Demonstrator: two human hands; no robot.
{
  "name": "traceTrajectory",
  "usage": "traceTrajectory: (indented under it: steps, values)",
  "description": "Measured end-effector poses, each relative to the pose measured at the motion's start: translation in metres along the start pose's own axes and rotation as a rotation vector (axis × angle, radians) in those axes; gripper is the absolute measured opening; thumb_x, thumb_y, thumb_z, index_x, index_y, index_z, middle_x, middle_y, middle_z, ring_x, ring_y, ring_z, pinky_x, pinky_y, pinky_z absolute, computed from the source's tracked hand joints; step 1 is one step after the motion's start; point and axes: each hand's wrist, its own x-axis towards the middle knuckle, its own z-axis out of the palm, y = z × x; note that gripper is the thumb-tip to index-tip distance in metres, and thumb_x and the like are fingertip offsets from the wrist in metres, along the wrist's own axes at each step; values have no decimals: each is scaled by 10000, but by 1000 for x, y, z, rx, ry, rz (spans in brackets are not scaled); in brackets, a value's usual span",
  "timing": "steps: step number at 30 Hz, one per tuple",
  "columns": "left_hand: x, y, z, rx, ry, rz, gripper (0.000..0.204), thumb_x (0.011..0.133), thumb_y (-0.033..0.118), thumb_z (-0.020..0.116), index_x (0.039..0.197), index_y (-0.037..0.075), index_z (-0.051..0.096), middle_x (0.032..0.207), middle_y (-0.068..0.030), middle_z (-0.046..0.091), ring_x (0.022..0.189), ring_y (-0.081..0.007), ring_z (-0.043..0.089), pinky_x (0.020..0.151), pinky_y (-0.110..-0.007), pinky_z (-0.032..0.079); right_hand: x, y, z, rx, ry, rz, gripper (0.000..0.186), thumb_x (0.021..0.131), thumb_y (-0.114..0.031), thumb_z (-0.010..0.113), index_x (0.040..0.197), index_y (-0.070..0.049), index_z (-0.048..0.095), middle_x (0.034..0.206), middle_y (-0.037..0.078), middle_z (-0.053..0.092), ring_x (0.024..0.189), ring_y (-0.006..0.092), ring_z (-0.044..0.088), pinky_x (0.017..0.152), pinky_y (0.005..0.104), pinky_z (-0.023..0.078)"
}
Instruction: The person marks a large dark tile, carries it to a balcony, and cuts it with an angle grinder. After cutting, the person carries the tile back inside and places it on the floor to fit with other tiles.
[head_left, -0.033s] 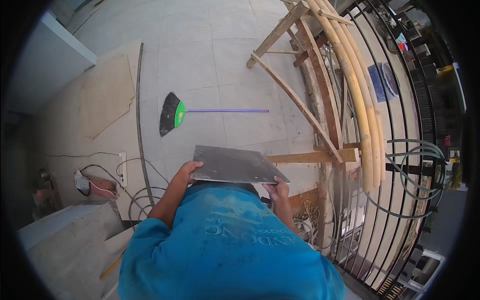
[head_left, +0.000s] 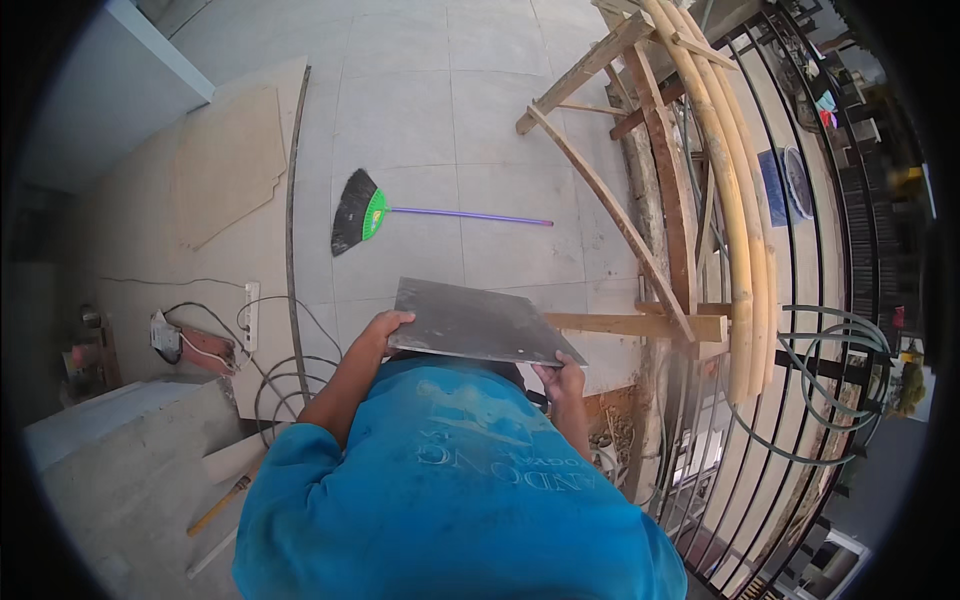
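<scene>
A dark grey flat tile [head_left: 480, 322], dusty on top, is held out in front of my body, its right end tilted toward me. My left hand [head_left: 388, 328] grips its left edge with the thumb on the upper face. At the near right corner, my right hand [head_left: 562, 376] has hold of the tile, fingers partly hidden below it. Beyond the tile, a broom [head_left: 372, 212] with black bristles, a green head and a purple handle lies on the pale floor tiles.
To the right stand a wooden frame [head_left: 610, 200], bamboo poles [head_left: 735, 200] and a black railing with a coiled hose [head_left: 835, 350]. At left are a plywood sheet [head_left: 228, 165], a power strip [head_left: 251, 315], looped cables and a yellow-handled tool [head_left: 215, 508].
The view has shifted slightly, so the surroundings sit farther right in the picture. Both hands keep their hold on the tile. More of the yellow-handled tool shows at lower left.
</scene>
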Motion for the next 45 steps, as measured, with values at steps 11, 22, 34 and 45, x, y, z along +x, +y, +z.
traceTrajectory:
  steps: [11,22,34,45]
  values:
    - [-2,36,-38,-299,129,48,429,878,160,683,1246,-20,557,1182,-184,646,1072,-311,656,909,-422,542,44,-25,148,-370,-17,40,407,937,-78,532,1298,73,419,1238,251,554,1059,431,641,827,546,601]
    - [-3,91,-56,-644,175,215,416,909,133,619,1292,-3,529,1175,-180,652,1106,-305,644,931,-462,548,116,-47,325,-692,-254,114,341,962,-117,498,1247,66,465,1180,235,621,977,363,698,787,463,634]
    - [-17,143,-217,-1151,-160,387,475,996,235,487,1362,-66,452,1301,-271,579,1173,-438,590,1007,-544,494,74,117,595,-1011,-577,-62,364,919,-126,547,1177,130,547,1036,210,666,845,313,713,647,411,648]
    - [-95,261,-483,-972,-111,1002,635,981,546,509,1345,27,533,1262,-114,627,1157,-266,573,1014,-400,444,-163,290,845,-1097,-1486,-660,262,918,-181,576,931,77,620,694,197,624,583,305,636,571,403,510]
